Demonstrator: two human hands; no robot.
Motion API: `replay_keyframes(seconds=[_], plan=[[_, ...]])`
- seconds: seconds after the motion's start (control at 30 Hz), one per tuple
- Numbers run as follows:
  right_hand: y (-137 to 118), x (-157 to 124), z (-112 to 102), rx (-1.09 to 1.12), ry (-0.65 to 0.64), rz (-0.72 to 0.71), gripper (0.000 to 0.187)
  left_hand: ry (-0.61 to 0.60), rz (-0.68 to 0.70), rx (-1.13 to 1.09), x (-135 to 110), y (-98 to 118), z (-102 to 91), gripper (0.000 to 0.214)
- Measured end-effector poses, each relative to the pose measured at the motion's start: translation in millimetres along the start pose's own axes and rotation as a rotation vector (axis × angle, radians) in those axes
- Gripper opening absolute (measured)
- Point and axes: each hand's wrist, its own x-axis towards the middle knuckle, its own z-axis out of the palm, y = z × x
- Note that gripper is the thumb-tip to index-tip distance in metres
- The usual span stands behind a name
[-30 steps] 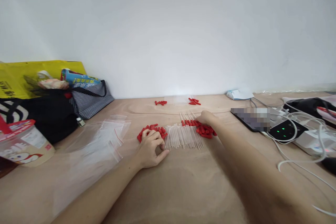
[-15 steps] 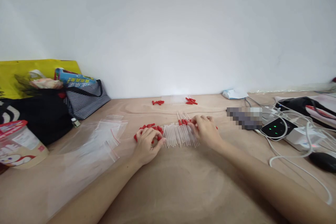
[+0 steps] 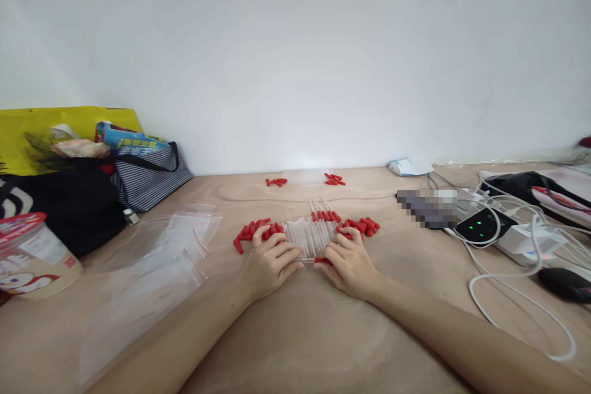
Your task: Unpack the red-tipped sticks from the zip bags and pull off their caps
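A row of thin clear tubes [image 3: 308, 234] lies on the wooden tabletop [image 3: 305, 326], with loose red caps on its left [image 3: 248, 231] and on its right [image 3: 364, 225]. My left hand [image 3: 270, 265] rests at the near left edge of the tubes. Its fingers are curled and pinch the end of one clear tube. My right hand [image 3: 351, 266] is at the near right edge, pinching a red cap [image 3: 322, 261] that points towards the left hand. The two hands sit almost fingertip to fingertip.
Clear zip bags [image 3: 157, 258] lie at the left. Behind them are a black bag [image 3: 69, 203], a striped bag [image 3: 148, 178] and a snack tub [image 3: 32, 252]. A power strip, chargers and white cables [image 3: 503, 228] crowd the right. More tubes and caps [image 3: 314, 178] lie by the wall.
My right hand has pulled back from the far right cap pile to the near edge of the tubes, now with a red cap. The left hand shifted slightly right.
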Motion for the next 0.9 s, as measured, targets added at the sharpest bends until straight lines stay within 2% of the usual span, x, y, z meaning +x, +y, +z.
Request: replay_keyframes(seconds=[0.1, 0.23, 0.47, 0.57, 0.67, 0.73, 0.8, 0.9], plan=[[-0.6, 0.3, -2.0, 0.012, 0.038, -0.033, 0.018, 0.053, 0.088, 0.049, 2.1, 4.7, 2.9, 0.011], [0.8, -1.2, -5.6, -0.012, 0.067, -0.042, 0.016, 0.052, 0.163, 0.161, 3.5, 9.6, -4.0, 0.009], [-2.7, -1.2, -5.2, -0.042, 0.060, -0.057, 0.022, 0.036, 0.140, 0.169, 4.3, 15.4, -10.1, 0.014], [2.9, -5.4, -7.3, -0.062, 0.034, -0.065, 0.025, 0.047, 0.131, 0.139, 1.0, 10.1, -13.0, 0.015], [18.4, -15.4, -13.8, -0.110, 0.050, 0.017, 0.028, 0.087, 0.072, 0.144, -8.7, -4.2, -21.4, 0.017], [28.5, -22.2, -17.7, -0.123, 0.083, 0.074, 0.023, 0.114, -0.031, 0.198, -16.2, -13.6, -25.6, 0.014], [33.9, -25.9, -18.3, -0.066, 0.103, 0.054, 0.016, 0.119, -0.068, 0.166, -21.0, -18.7, -25.1, 0.010], [35.4, -24.4, -13.2, 0.096, 0.129, 0.045, 0.020, 0.108, -0.140, 0.095, -21.2, -18.7, -17.0, 0.021]])
